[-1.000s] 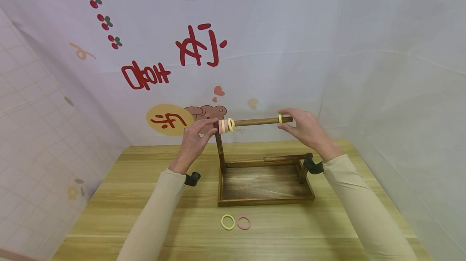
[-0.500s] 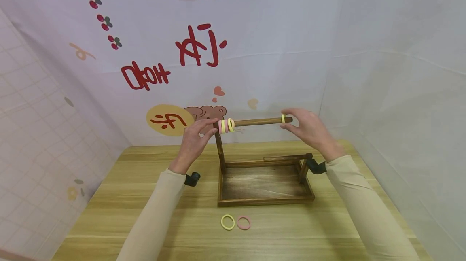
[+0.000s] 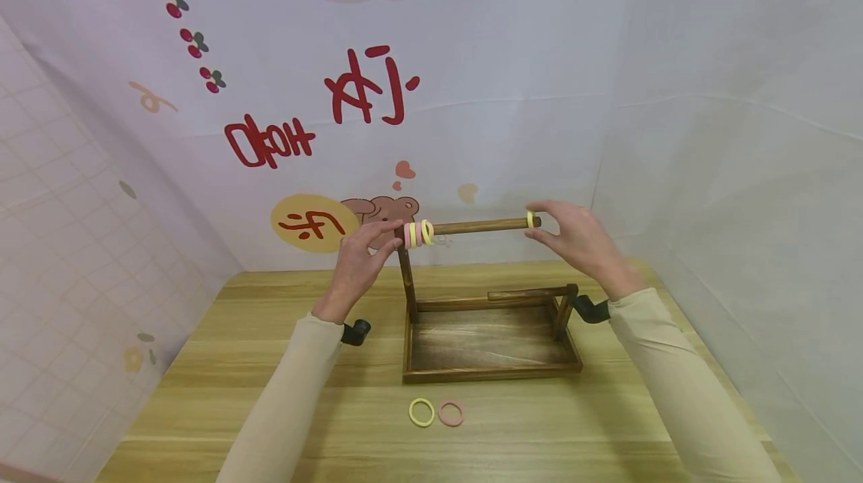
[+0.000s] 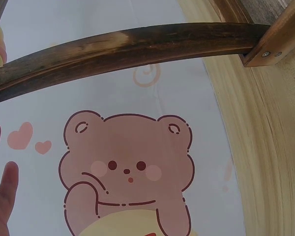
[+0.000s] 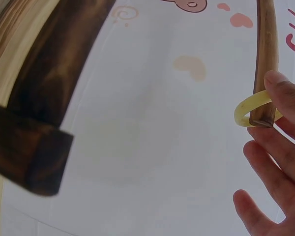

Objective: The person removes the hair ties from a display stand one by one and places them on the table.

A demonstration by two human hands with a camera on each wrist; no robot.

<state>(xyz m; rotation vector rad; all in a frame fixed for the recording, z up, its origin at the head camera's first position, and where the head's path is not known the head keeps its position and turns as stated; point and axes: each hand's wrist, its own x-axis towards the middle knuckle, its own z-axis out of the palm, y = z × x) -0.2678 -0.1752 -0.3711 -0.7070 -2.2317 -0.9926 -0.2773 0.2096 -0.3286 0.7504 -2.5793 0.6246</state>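
The yellow ring [image 5: 250,103] circles the wooden rod [image 3: 479,226] near its free end, pinched by the fingers of the right hand [image 3: 576,236]; the left hand [image 3: 359,262] pinches the stand [image 3: 407,281], its fingers just beside gathered rings [image 3: 419,234].

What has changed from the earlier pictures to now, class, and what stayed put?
The right hand, pinching a yellow ring around the upper rod, has moved right along it, bringing the ring nearer the free end. Nothing was newly grasped or released. The left hand, the bunched rings beside it, and the loose yellow ring and loose pink ring stayed.
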